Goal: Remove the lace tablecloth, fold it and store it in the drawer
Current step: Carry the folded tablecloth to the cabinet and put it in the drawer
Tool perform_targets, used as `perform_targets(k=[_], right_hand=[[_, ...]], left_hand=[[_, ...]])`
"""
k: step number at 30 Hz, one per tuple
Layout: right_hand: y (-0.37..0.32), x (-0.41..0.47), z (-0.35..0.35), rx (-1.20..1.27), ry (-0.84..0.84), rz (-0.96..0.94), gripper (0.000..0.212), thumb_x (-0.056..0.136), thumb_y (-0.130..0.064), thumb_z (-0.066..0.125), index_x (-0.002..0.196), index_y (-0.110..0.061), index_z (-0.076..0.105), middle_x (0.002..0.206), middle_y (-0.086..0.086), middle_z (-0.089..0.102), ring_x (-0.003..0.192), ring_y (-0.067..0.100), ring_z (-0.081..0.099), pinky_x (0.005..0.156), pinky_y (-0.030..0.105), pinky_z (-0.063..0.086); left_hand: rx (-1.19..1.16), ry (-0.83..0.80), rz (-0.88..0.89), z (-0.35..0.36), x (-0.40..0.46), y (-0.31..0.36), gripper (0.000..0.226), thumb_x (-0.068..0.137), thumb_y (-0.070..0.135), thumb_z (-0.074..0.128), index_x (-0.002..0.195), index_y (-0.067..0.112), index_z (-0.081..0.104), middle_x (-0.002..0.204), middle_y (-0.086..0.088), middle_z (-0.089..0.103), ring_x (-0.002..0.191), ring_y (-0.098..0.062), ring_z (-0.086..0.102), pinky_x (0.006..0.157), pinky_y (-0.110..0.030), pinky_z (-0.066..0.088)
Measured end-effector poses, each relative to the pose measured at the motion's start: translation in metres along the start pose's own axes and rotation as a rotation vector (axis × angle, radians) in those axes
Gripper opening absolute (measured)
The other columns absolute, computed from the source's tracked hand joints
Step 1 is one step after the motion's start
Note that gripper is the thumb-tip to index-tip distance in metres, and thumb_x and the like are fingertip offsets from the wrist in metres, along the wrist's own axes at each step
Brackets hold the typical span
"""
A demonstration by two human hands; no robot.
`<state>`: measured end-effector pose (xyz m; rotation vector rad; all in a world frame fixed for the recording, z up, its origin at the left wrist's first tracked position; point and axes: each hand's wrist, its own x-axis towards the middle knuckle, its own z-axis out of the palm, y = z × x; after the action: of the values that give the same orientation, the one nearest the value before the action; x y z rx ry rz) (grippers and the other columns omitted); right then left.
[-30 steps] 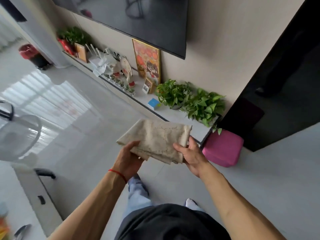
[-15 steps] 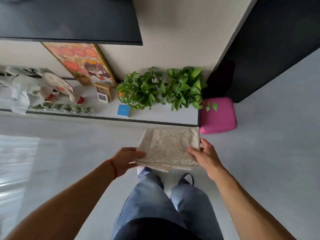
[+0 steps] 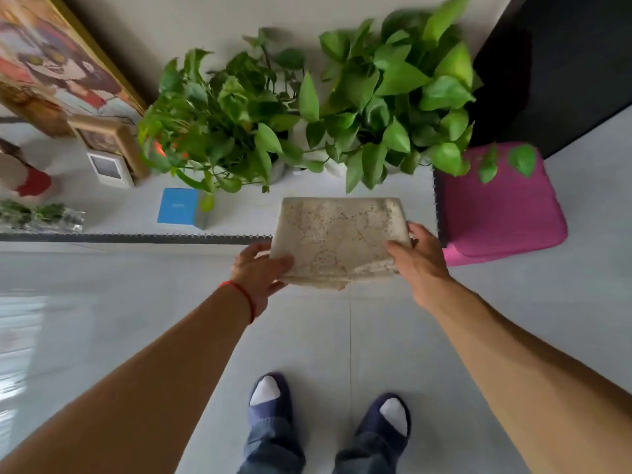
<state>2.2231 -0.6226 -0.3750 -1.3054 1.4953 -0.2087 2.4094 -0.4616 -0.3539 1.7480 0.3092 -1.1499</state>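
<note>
The beige lace tablecloth (image 3: 338, 239) is folded into a thick flat rectangle and held level over the front edge of the low white cabinet (image 3: 239, 217). My left hand (image 3: 261, 271) grips its near left corner, thumb on top. My right hand (image 3: 419, 260) grips its right side, thumb on top and fingers underneath. Its far half lies above the cabinet top; whether it touches the top I cannot tell. No drawer front shows plainly from this steep angle.
Two leafy green potted plants (image 3: 307, 107) stand on the cabinet just behind the cloth. A blue box (image 3: 179, 206), a small white device (image 3: 109, 169) and a framed picture (image 3: 51, 63) sit to the left. A pink stool (image 3: 496, 206) stands right of the cabinet. My slippered feet (image 3: 328, 405) are on the grey floor.
I have walked up to the cabinet and now look steeply down on it. Both hands have carried the folded cloth forward until it is over the cabinet's front edge.
</note>
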Motion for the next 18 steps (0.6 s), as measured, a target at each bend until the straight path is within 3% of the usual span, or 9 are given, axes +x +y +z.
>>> perform_targets(k=[2,4,7,9,11,13,15,18], right_hand=[[0.009,0.029,0.021,0.028,0.035,-0.03,0.047,0.094,-0.013,0.068,0.139,-0.025,0.061,0.106,-0.001,0.073,0.082,0.018,0.07,0.079,0.044,0.064],[0.028,0.038,0.039,-0.016,0.081,-0.051,0.053,0.094,-0.012,0.067,0.145,-0.025,0.055,0.121,0.002,0.073,0.097,0.024,0.072,0.091,0.043,0.062],[0.063,0.03,0.056,-0.087,0.132,-0.189,0.062,0.097,-0.014,0.066,0.155,-0.021,0.046,0.149,0.004,0.059,0.13,0.024,0.059,0.111,0.041,0.049],[0.077,0.027,0.058,-0.081,0.167,-0.291,0.061,0.1,-0.019,0.066,0.157,-0.017,0.042,0.153,0.006,0.052,0.135,0.021,0.053,0.111,0.035,0.048],[0.087,0.027,0.057,-0.031,0.254,-0.346,0.048,0.102,-0.02,0.063,0.147,-0.013,0.049,0.142,0.012,0.056,0.121,0.022,0.058,0.094,0.024,0.054],[0.105,0.024,0.056,0.037,0.349,-0.34,0.025,0.102,-0.019,0.054,0.126,-0.013,0.054,0.121,0.014,0.064,0.1,0.028,0.065,0.083,0.035,0.059],[0.13,0.027,0.058,0.048,0.325,-0.151,0.014,0.102,-0.019,0.051,0.111,-0.012,0.059,0.102,0.013,0.07,0.086,0.031,0.069,0.078,0.051,0.062],[0.17,0.047,0.064,0.154,0.098,0.251,0.016,0.101,-0.012,0.056,0.105,-0.004,0.07,0.085,0.011,0.073,0.067,0.023,0.068,0.062,0.038,0.061]], left_hand=[[-0.055,-0.007,0.017,0.004,0.037,-0.007,0.039,0.092,-0.001,0.07,0.125,0.013,0.056,0.115,-0.014,0.067,0.096,-0.03,0.069,0.079,-0.041,0.06],[-0.087,-0.026,0.027,0.008,0.061,-0.022,0.057,0.094,0.003,0.069,0.145,0.02,0.048,0.123,-0.015,0.066,0.113,-0.035,0.068,0.096,-0.049,0.058],[-0.187,-0.025,0.101,0.01,0.077,-0.049,0.076,0.093,-0.006,0.063,0.154,0.031,0.037,0.118,-0.013,0.066,0.115,-0.032,0.067,0.105,-0.048,0.053],[-0.286,-0.039,0.108,0.005,0.081,-0.065,0.072,0.09,-0.006,0.063,0.148,0.029,0.042,0.122,-0.017,0.066,0.111,-0.032,0.069,0.101,-0.047,0.055],[-0.345,-0.04,0.089,-0.005,0.084,-0.081,0.053,0.087,0.003,0.061,0.134,0.02,0.048,0.118,-0.018,0.065,0.106,-0.034,0.069,0.095,-0.051,0.058],[-0.38,0.012,0.05,-0.017,0.089,-0.1,0.032,0.091,0.012,0.055,0.122,0.014,0.049,0.114,-0.021,0.061,0.104,-0.036,0.067,0.089,-0.053,0.06],[-0.261,0.082,-0.001,-0.028,0.097,-0.119,0.024,0.097,0.004,0.049,0.121,0.008,0.05,0.11,-0.021,0.061,0.101,-0.036,0.066,0.084,-0.052,0.061],[0.125,0.125,-0.084,-0.045,0.123,-0.139,0.03,0.096,-0.001,0.052,0.124,0.008,0.05,0.106,-0.016,0.058,0.097,-0.033,0.063,0.079,-0.048,0.061]])
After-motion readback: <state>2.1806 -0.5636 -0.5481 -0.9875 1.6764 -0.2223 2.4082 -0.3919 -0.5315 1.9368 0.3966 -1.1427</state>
